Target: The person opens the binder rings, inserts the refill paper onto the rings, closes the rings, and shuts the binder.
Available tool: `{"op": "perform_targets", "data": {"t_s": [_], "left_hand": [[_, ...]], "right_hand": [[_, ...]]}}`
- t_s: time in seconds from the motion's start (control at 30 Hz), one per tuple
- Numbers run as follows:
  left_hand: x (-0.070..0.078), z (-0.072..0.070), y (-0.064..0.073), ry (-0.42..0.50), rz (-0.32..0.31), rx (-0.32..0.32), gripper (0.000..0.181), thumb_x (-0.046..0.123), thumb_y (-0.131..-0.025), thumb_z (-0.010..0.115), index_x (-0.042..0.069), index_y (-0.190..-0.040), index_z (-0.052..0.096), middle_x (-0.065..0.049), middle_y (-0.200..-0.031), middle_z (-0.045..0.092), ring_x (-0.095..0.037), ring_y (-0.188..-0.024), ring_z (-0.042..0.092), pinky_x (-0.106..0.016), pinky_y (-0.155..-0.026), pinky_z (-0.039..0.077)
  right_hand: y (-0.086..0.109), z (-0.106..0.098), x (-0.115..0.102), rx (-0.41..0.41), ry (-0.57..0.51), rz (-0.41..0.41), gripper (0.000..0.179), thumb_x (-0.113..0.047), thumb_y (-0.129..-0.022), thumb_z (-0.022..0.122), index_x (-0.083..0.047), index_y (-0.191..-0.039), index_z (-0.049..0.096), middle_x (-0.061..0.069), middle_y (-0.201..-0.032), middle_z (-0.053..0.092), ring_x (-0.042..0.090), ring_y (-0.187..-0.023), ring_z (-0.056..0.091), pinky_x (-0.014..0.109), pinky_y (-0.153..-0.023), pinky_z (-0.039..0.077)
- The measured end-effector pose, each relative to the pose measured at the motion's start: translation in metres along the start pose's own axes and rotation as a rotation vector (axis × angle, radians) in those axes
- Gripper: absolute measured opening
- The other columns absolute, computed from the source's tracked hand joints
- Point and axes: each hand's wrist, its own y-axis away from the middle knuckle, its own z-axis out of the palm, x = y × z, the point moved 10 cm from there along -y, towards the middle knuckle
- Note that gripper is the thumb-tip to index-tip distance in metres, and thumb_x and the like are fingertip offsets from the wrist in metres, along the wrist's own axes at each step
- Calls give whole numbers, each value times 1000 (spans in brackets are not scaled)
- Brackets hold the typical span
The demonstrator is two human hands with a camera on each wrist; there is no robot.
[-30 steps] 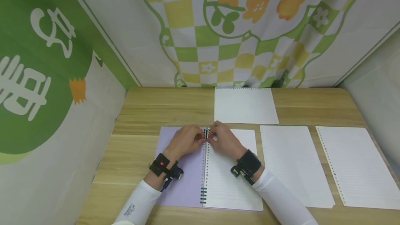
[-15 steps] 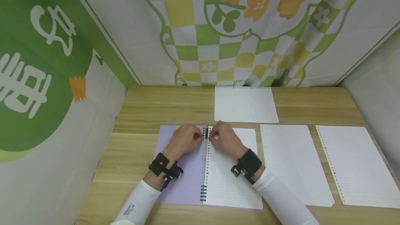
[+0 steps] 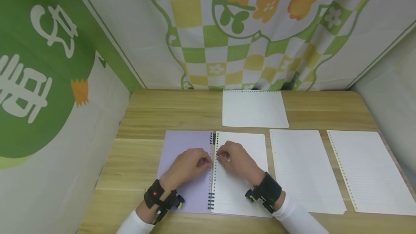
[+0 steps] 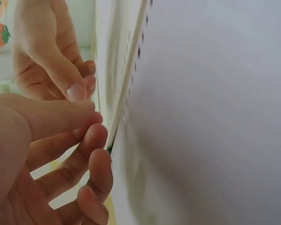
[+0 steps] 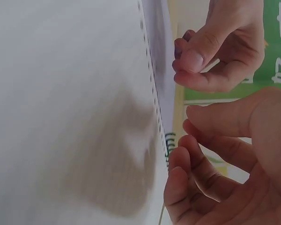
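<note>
An open notebook lies on the table, its purple cover (image 3: 182,141) on the left and lined white pages (image 3: 250,190) on the right. Small dark green binding rings (image 3: 211,200) show at the near end of the spine, and more rings (image 3: 213,138) at the far end. Just left of the spine is my left hand (image 3: 191,165), its fingers loosely bent with nothing visible between them. My right hand (image 3: 238,160) is over the page's punched edge, fingers bent the same way, also holding nothing visible. In both wrist views the fingertips of the two hands face each other across the spine.
A lined loose sheet (image 3: 255,109) lies at the back of the table. To the right of the notebook are a white sheet stack (image 3: 308,172) and another punched sheet (image 3: 370,172). A patterned curtain (image 3: 234,46) hangs behind the wooden table (image 3: 130,176).
Both hands have moved from the far end of the spine toward its middle, nearer the person. The far binding rings, partly covered before, are now in plain sight.
</note>
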Motion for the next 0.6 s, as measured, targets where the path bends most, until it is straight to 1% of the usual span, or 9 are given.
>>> {"op": "perform_targets", "data": {"t_s": [0.17, 0.33, 0.4, 0.47, 0.6], "left_hand": [[11, 16, 23, 47, 45, -81, 5, 23, -96, 79, 23, -101, 81, 17, -93, 72, -1, -80, 59, -25, -72, 50], [16, 29, 43, 56, 73, -140, 4, 23, -96, 79, 25, -99, 81, 20, -95, 72, 2, -87, 62, -27, -79, 53], [17, 31, 48, 59, 86, -147, 3, 24, -96, 80, 26, -98, 81, 21, -95, 73, 2, -90, 63, -28, -81, 54], [18, 33, 52, 67, 96, -152, 3, 26, -96, 80, 25, -98, 81, 21, -95, 73, 2, -92, 64, -29, -83, 55], [18, 35, 55, 81, 110, -147, 3, 25, -96, 79, 23, -96, 82, 19, -95, 74, 4, -90, 65, -26, -82, 56]], "right_hand": [[24, 16, -17, -70, -34, -72, 9, -4, -95, 76, -8, -102, 81, -5, -87, 67, 5, -78, 57, 22, -71, 52], [48, 34, -34, -157, -79, -160, 11, -2, -96, 74, -10, -98, 82, -5, -89, 72, -1, -80, 61, 18, -73, 54], [54, 40, -37, -178, -87, -163, 12, -3, -96, 74, -11, -97, 82, -6, -89, 73, -3, -81, 62, 17, -74, 55], [58, 44, -38, -187, -92, -148, 12, -2, -95, 74, -11, -96, 83, -7, -88, 72, -3, -80, 61, 16, -72, 54], [64, 49, -37, -190, -86, -111, 12, -2, -94, 75, -11, -96, 83, -8, -87, 71, -5, -77, 59, 15, -69, 52]]}}
